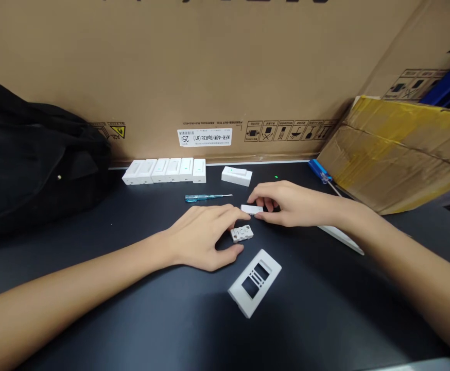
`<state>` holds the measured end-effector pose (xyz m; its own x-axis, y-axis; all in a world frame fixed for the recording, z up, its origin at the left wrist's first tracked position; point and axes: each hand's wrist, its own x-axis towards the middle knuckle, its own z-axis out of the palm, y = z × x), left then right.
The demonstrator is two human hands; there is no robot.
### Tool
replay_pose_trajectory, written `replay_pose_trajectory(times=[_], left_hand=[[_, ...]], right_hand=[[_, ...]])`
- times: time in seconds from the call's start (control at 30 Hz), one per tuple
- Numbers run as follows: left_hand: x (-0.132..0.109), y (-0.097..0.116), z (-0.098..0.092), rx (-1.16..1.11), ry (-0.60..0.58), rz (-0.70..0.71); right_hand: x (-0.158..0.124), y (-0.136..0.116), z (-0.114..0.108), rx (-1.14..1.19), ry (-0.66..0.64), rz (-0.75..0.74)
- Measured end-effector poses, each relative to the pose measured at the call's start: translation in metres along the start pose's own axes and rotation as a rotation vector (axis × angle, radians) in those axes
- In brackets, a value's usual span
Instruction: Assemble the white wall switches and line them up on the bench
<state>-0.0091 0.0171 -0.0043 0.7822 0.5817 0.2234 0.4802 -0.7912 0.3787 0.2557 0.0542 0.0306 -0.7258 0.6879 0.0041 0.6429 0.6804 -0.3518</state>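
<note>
My right hand (281,202) has its thumb and fingers around a small white switch piece (252,209), pinching it at its right end. My left hand (207,237) is low over the black table, its thumb held apart and its index finger stretched out toward the same piece; I cannot tell whether the fingertip touches it. Between that thumb and index finger lies a small white switch module (242,233), back side up. Nearer to me, a white switch frame (255,283) with two square openings lies at a slant.
A row of white switches (166,170) and a single white switch (236,175) sit by a large cardboard box (209,67). In front is a blue tester screwdriver (208,197). A black bag (35,159) stands left. Right are a blue-handled screwdriver (319,170) and taped cardboard (398,154).
</note>
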Motion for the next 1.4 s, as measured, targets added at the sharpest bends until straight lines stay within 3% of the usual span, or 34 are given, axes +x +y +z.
replay_pose_trajectory(times=[0.17, 0.4, 0.6, 0.83, 0.97, 1.1, 1.27, 1.4], left_hand=[[0.002, -0.002, 0.001, 0.031, -0.048, 0.01], [0.002, -0.004, 0.003, 0.04, -0.007, 0.033], [0.002, -0.004, 0.002, 0.008, -0.023, 0.026], [0.002, -0.005, 0.003, 0.04, -0.015, -0.01], [0.003, -0.003, 0.002, 0.043, -0.028, -0.03], [0.004, -0.001, 0.002, 0.051, -0.004, -0.062], [0.004, 0.0, 0.001, 0.103, -0.012, -0.143], [0.004, 0.0, 0.0, 0.121, -0.012, -0.204]], right_hand=[[-0.013, 0.001, 0.001, 0.073, -0.026, 0.098], [-0.021, 0.006, 0.002, 0.066, -0.041, 0.079], [-0.025, 0.006, 0.003, 0.0, 0.108, 0.014], [-0.027, -0.011, 0.0, 0.091, 0.137, -0.103], [-0.031, -0.037, -0.005, 0.353, 0.008, -0.152], [-0.034, -0.053, -0.002, 0.306, -0.119, -0.086], [-0.037, -0.049, -0.007, 0.313, -0.133, 0.01], [-0.036, -0.043, -0.011, 0.343, -0.222, 0.05]])
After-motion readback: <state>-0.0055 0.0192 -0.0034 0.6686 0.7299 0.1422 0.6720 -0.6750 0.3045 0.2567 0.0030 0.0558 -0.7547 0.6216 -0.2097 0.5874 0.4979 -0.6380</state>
